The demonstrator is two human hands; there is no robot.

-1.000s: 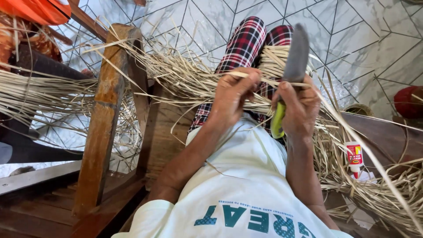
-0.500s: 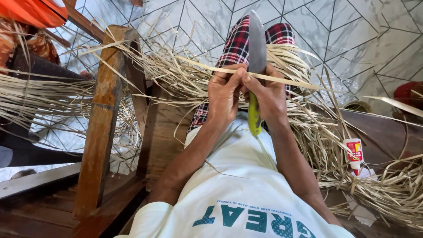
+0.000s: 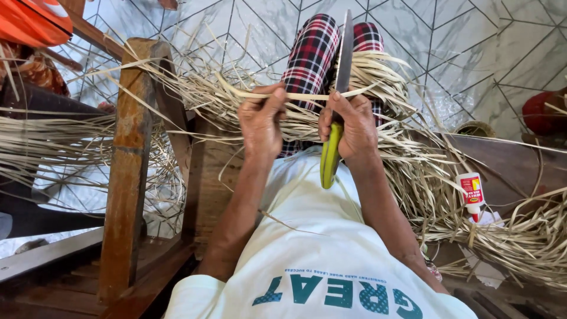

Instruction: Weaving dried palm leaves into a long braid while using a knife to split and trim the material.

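Orange cloth (image 3: 32,20): cut off at top-left edge. Round red object (image 3: 543,112): cropped at right edge, kind indeterminable. Plaid-trousered legs (image 3: 313,56): partly buried under pale dried straw strips (image 3: 413,171).

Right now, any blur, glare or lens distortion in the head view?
Head view: hands and knife sharp, no motion blur; soft daylight, mild sheen on the floor tiles; wide-angle bending at the edges, wooden post leaning; straw crisp.

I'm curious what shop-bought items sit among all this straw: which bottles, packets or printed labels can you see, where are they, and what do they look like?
Glue bottle: upright at the right, among the dry straw strips; small white bottle, red cap at the bottom, red and yellow label.
Shirt print: across the person's white shirt, bottom centre; large teal block letters.
No screens or signs show.
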